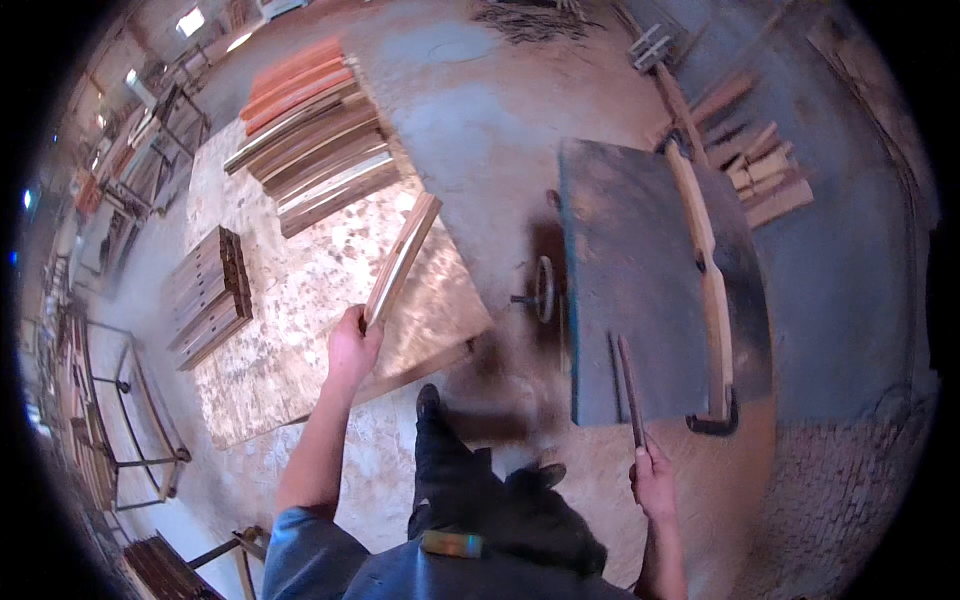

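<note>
Gripping a long wooden piece (pixel 402 258) in my left hand (pixel 355 345), I hold it slantwise over the near right part of the mottled counter (pixel 290 330), left of centre in the frame. It may be two strips held together; I can't tell. My right hand (pixel 655 478), lower right, is closed around the near end of a thin stick (pixel 630 390), whose far end points up over the dark machine bed (pixel 640 230). Whether the stick touches that bed, I can't make out.

As far as I can judge, the work is partway along. Brown strips (pixel 325 160) lie side by side toward the upper left, with red-orange ones (pixel 295 80) beyond them, and a darker stack (pixel 212 290) sits at the counter's left side (neat enough to look finished with, though I can't be sure). The piece in my left hand has not been set down with them. More wood (pixel 775 185) lies past the bed, upper right; whether any of it remains to be handled, the view doesn't show.
</note>
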The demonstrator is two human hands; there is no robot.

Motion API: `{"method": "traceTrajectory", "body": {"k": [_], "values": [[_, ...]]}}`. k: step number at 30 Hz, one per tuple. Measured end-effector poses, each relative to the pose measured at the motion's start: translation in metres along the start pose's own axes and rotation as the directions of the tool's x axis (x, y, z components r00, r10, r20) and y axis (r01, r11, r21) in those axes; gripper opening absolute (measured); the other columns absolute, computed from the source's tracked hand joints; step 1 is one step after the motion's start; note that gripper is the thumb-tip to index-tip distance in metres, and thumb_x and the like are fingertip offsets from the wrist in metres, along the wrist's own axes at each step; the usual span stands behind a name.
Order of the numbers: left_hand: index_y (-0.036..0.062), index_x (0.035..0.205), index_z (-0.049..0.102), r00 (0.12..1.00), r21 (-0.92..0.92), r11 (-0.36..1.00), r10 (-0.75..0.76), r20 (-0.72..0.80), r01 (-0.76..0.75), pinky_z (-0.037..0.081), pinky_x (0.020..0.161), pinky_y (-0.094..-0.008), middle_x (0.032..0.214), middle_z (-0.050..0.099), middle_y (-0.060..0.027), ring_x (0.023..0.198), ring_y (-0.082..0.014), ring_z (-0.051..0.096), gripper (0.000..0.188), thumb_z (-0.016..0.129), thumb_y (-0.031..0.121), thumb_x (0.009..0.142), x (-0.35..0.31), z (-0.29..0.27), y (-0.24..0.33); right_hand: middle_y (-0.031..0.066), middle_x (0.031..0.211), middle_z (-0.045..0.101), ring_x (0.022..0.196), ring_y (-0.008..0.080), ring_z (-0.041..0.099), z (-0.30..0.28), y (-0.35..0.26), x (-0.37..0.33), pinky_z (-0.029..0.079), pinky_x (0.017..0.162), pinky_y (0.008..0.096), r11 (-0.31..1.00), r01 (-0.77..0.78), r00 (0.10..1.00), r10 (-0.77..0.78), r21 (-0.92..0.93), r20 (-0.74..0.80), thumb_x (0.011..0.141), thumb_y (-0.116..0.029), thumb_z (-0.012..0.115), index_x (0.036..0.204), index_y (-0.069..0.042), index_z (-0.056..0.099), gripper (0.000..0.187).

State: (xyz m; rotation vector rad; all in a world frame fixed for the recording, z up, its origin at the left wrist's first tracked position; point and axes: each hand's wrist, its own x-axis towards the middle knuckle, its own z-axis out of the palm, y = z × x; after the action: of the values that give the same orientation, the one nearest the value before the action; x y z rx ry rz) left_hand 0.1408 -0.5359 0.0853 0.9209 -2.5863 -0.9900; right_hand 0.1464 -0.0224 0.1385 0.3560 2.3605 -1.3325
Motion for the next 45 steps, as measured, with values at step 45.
{"method": "traceTrajectory", "body": {"k": [45], "values": [[-0.0012, 0.129, 0.039, 0.729, -0.136, 0.933, 0.347, 0.590, -0.334, 0.048, 0.083, -0.0563, 0.101, 0.064, -0.0350, 0.099, -0.0518, 0.061, 0.045, 0.053, 0.022, 0.094, -0.205, 0.366, 0.360, 0.0236, 0.099, 0.070, 0.094, 0.0256, 0.069, -0.153, 0.167, -0.145, 0.052, 0.085, 0.0347, 0.924, -0.319, 0.925, 0.352, 0.209, -0.144, 0.096, -0.029, 0.057, 0.132, -0.002, 0.057, 0.044]]}}
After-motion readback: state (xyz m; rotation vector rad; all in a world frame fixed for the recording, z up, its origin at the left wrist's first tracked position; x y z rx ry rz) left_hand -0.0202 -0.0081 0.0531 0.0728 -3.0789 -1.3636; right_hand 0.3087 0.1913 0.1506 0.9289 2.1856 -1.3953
